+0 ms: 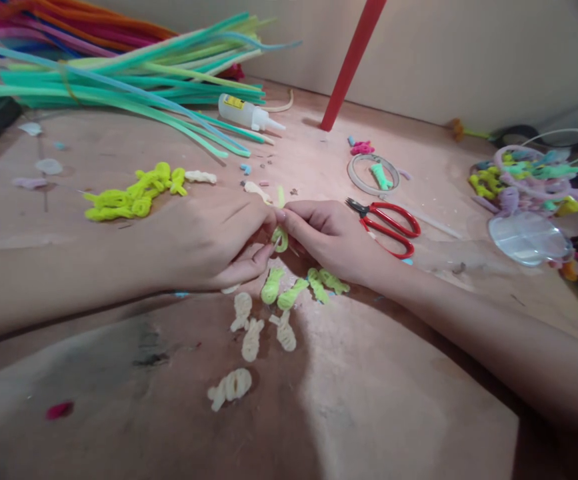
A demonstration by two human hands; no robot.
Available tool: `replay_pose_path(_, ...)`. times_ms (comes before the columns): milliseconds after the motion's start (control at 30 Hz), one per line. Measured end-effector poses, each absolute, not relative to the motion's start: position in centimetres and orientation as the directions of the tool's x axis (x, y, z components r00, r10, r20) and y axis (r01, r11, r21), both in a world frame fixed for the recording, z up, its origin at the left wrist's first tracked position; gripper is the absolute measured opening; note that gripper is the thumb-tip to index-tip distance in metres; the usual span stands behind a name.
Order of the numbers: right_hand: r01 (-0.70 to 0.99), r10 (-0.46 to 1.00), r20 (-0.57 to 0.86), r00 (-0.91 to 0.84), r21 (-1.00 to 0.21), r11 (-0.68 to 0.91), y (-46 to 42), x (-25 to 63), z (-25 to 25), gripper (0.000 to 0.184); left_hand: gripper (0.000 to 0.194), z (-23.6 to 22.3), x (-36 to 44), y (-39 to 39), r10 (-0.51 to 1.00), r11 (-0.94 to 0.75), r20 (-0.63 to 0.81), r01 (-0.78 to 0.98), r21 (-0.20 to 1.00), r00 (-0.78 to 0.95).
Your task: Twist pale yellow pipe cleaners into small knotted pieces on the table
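Between my two hands is a yellow-green pipe cleaner (281, 240), bent into a loop with one end sticking up. My left hand (223, 233) pinches it from the left, and the fingertips of my right hand (326, 233) close on it from the right. Part of it is hidden by the fingers. Just below lie several twisted yellow-green pipe-cleaner pieces (293, 293). Nearer to me are several cream twisted pieces (252, 339). Right beside my right hand rest red-handled pliers (393, 223) with dark jaws.
Bright yellow twisted pieces (133, 193) lie beyond my left forearm. Farther back are a glue bottle (243, 113) and a bundle of long green pipe cleaners (143, 80). A red post (351, 67) stands behind. At right are a tape ring (353, 175) and a clear dish (529, 240).
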State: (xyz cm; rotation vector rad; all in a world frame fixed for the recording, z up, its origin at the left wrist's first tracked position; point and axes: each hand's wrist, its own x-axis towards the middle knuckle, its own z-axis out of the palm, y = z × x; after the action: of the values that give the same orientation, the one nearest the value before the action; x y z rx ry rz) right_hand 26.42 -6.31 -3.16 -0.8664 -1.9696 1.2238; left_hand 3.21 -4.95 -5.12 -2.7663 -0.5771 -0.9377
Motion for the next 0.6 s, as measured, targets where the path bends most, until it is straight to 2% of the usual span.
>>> replay_pose_path(133, 0.175, 0.789, 0.199, -0.581, -0.916, 0.360, -6.2, 26.4, -3.4, 0.060, 0.014, -4.8, 3.2, -5.4, 0.315, -0.867, 0.583, 0.477, -0.144, 0.749)
replay_pose_path(300, 0.169, 0.777, 0.209, -0.593, -0.912, 0.374, -5.9, 26.7, -3.3, 0.056, 0.013, -3.6, 3.3, -5.5, 0.239, -0.888, 0.510, 0.399, -0.230, 0.826)
replay_pose_path(367, 0.159, 0.758, 0.202, -0.620, -0.914, 0.374, -5.8, 27.0, -3.2, 0.056, 0.015, -3.4, 3.3, -5.3, 0.236, -0.901, 0.516, 0.385, -0.203, 0.824)
replay_pose_path(533, 0.164, 0.753, 0.179, -0.633, -0.920, 0.356, -6.0, 27.3, -2.8, 0.059, 0.020, -3.4, 3.3, -4.8, 0.364, -0.907, 0.494, 0.420, -0.003, 0.789)
replay_pose_path(600, 0.169, 0.767, 0.181, -0.616, -0.920, 0.354, -6.2, 27.2, -2.7, 0.060, 0.021, -3.6, 3.3, -4.7, 0.372, -0.913, 0.504, 0.405, 0.048, 0.780)
